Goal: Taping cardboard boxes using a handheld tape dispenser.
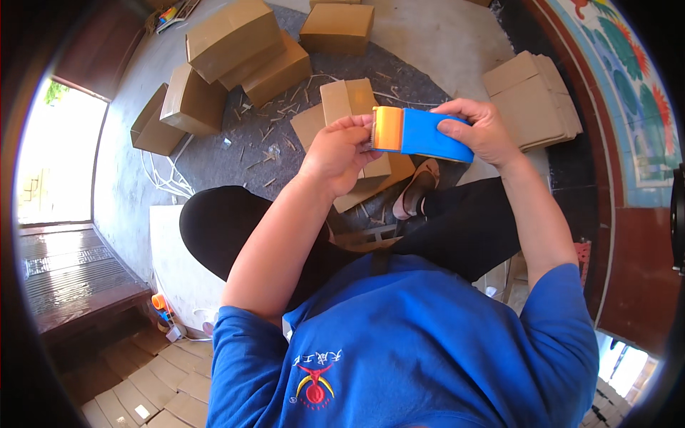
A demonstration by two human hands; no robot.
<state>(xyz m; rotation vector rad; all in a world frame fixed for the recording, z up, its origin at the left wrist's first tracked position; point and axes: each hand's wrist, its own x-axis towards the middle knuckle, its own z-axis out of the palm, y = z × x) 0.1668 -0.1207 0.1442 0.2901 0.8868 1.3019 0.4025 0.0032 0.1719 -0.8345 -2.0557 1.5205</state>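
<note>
My right hand (479, 133) grips the rounded end of a blue tape dispenser (437, 134), thumb on top. The dispenser's other end is orange-yellow with a toothed edge, pointing left. At that edge the fingers of my left hand (338, 153) are pinched together. What lies between those fingertips is too small to make out. Both hands are raised above a cardboard box (345, 100), which sits on the floor by my feet and is partly hidden by the hands and dispenser.
Several brown cartons (235, 39) stand at the far left. Flattened cardboard (531, 100) is stacked at the right. Scraps (289, 107) litter the dark floor mat. White cords (168, 175) lie at left. More cardboard (153, 378) is at the lower left. My shoe (412, 196) is beside the box.
</note>
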